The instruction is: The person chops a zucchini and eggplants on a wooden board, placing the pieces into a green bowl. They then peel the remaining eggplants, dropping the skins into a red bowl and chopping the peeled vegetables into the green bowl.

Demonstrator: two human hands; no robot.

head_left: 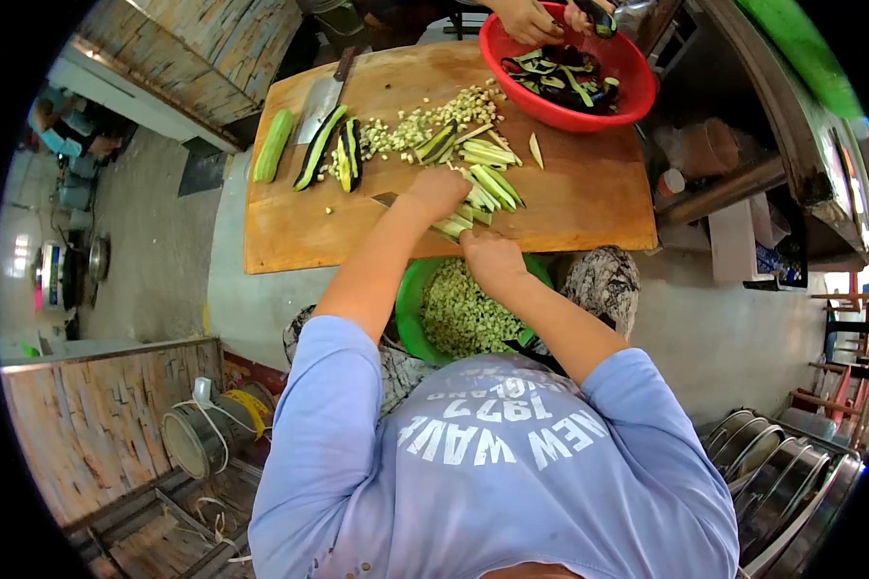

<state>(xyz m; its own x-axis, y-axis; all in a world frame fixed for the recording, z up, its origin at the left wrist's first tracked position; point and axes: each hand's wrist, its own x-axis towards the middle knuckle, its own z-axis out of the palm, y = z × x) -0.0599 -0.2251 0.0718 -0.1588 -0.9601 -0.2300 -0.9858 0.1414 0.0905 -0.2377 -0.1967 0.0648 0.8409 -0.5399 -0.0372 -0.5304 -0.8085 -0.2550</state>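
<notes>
My left hand (439, 193) is closed over pale green vegetable strips (493, 187) near the front edge of the wooden board (579, 198). Just in front of it, my right hand (493, 259) is closed on a knife, its handle hidden in the fist; the blade (385, 199) passes under my left forearm, its tip showing at the left. Diced pieces (410, 130) lie behind my hands. A green bowl (407, 318) full of diced vegetable stands below the board's edge, between my knees.
A cleaver (320, 106), a whole peeled vegetable (273, 147) and striped, partly peeled pieces (320, 148) lie at the board's left. Another person's hands (531, 21) work over a red bowl (560, 118) of dark peels at the back right. Metal pots (777, 473) stand at the lower right.
</notes>
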